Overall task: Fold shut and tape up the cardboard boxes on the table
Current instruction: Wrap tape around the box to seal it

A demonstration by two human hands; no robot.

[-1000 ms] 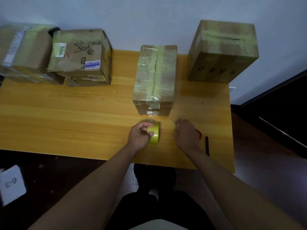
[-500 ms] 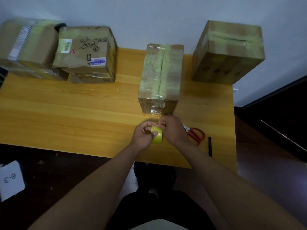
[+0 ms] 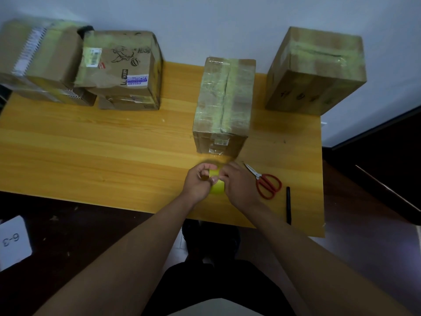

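— We see a wooden bench [image 3: 91, 144] against a pale wall, four taped boxes along the frame's upper part; the middle box [image 3: 224, 103] sits nearest.

— At lower centre, our left hand [image 3: 199, 182] grips the tape roll [image 3: 216, 185]; our right hand [image 3: 240, 185] pinches its edge. Scissors [image 3: 265, 182] lie just right.

A makeshift packing room: taped cardboard boxes [image 3: 224, 103] crowd a wooden counter [image 3: 91, 151]; scissors [image 3: 265, 181] nearby; bare white wall [image 3: 216, 23] behind.
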